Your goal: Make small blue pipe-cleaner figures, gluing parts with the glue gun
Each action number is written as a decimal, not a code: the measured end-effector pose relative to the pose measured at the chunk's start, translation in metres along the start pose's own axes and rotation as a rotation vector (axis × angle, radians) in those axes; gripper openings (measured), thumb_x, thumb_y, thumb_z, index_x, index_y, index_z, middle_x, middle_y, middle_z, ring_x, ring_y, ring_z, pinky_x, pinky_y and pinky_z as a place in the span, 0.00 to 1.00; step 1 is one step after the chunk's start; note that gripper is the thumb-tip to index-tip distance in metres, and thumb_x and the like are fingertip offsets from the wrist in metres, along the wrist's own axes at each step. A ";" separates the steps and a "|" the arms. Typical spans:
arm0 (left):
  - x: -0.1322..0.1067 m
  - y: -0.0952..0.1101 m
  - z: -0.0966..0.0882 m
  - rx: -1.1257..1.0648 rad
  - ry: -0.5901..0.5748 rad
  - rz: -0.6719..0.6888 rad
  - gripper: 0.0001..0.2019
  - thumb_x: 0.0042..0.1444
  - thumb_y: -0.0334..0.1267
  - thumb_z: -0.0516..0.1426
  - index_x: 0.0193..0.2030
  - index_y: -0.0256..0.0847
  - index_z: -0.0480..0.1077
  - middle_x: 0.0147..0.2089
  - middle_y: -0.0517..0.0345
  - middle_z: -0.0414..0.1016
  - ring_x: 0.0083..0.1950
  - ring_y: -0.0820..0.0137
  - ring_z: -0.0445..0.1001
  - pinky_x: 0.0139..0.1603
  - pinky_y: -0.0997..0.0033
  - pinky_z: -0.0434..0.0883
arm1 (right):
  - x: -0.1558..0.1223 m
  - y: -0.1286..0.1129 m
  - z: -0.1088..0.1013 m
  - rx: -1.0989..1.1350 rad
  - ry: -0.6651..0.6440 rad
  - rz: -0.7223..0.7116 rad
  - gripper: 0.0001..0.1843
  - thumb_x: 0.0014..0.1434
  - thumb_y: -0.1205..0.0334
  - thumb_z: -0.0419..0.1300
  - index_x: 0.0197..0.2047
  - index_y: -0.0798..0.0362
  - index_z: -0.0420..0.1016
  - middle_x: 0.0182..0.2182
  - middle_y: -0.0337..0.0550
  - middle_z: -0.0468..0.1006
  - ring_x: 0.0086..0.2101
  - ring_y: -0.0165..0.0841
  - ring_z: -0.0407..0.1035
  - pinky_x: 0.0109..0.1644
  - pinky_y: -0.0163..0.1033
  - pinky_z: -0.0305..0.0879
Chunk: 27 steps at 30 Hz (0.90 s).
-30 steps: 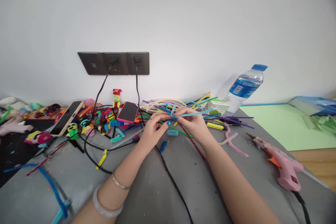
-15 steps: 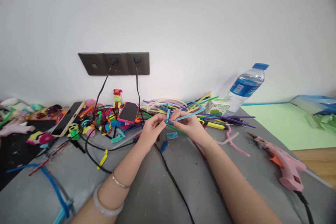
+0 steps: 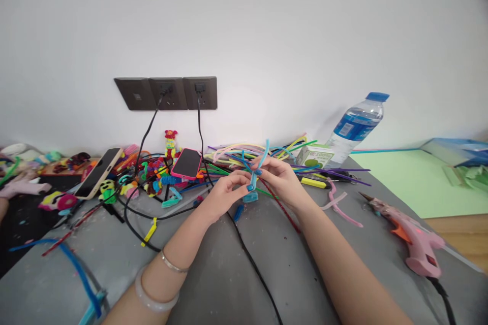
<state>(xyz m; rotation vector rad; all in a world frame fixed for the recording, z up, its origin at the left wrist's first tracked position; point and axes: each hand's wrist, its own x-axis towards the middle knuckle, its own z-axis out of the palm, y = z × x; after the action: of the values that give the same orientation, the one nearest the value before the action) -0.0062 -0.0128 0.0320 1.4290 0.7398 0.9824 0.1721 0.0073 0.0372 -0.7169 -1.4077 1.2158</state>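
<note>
A light blue pipe cleaner (image 3: 264, 153) is pinched between both hands above the middle of the table, its free end sticking up. My left hand (image 3: 231, 192) has thumb and fingers closed on its lower part. My right hand (image 3: 275, 176) grips it slightly higher, thumb against the fingers. Just below the hands, a folded light blue pipe cleaner piece (image 3: 250, 197) lies on the grey table (image 3: 224, 274), beside a darker blue piece (image 3: 238, 213). Behind the hands spreads a pile of many-coloured pipe cleaners (image 3: 236, 149).
A pink glue gun (image 3: 421, 249) lies at the right. Behind are a tilted water bottle (image 3: 356, 127), a small carton (image 3: 314, 156) and a yellow cutter (image 3: 313, 182). Phones (image 3: 186, 163) and fuzzy figures (image 3: 108, 190) crowd the left. A black cable (image 3: 247, 249) crosses the table. Another person's hand shows far left.
The light blue pipe cleaner has swung from pointing right to standing upright between my hands. Both hands have shifted slightly right. At far left, another person's hand has come into view.
</note>
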 end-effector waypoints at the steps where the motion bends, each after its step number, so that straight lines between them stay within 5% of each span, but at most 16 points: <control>1: 0.000 0.000 0.000 0.006 -0.010 -0.001 0.15 0.53 0.48 0.62 0.29 0.37 0.73 0.45 0.51 0.70 0.47 0.65 0.68 0.47 0.69 0.64 | 0.000 0.000 0.000 0.020 -0.003 0.007 0.11 0.50 0.51 0.71 0.33 0.48 0.81 0.35 0.42 0.80 0.39 0.36 0.73 0.44 0.41 0.70; 7: 0.001 -0.005 -0.001 0.096 0.000 0.084 0.13 0.56 0.45 0.59 0.28 0.38 0.69 0.42 0.52 0.71 0.45 0.66 0.69 0.44 0.70 0.64 | 0.001 0.002 -0.002 0.097 0.001 0.085 0.12 0.48 0.53 0.73 0.33 0.48 0.81 0.32 0.40 0.80 0.32 0.31 0.72 0.38 0.37 0.70; 14: -0.006 -0.005 0.004 0.740 0.068 0.202 0.07 0.59 0.37 0.54 0.29 0.42 0.64 0.24 0.64 0.60 0.25 0.72 0.60 0.29 0.72 0.54 | 0.001 0.006 0.001 0.048 0.026 0.078 0.13 0.50 0.51 0.72 0.35 0.49 0.80 0.29 0.38 0.76 0.28 0.30 0.69 0.34 0.37 0.68; 23: -0.008 -0.006 0.005 0.844 0.063 0.224 0.12 0.64 0.39 0.50 0.28 0.43 0.63 0.24 0.61 0.63 0.26 0.69 0.64 0.29 0.71 0.54 | 0.000 0.004 0.004 -0.006 0.026 0.055 0.14 0.50 0.49 0.71 0.34 0.49 0.79 0.31 0.39 0.78 0.33 0.32 0.71 0.41 0.38 0.68; 27: -0.009 -0.004 0.006 0.858 0.068 0.225 0.12 0.66 0.39 0.48 0.31 0.42 0.64 0.28 0.57 0.71 0.31 0.67 0.70 0.32 0.71 0.58 | 0.000 0.005 0.003 0.017 0.021 0.050 0.13 0.50 0.50 0.71 0.34 0.49 0.79 0.31 0.38 0.77 0.34 0.31 0.71 0.42 0.38 0.67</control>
<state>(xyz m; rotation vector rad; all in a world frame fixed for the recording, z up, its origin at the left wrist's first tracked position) -0.0045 -0.0234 0.0272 2.2638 1.1457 0.9211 0.1680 0.0079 0.0330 -0.7552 -1.3681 1.2538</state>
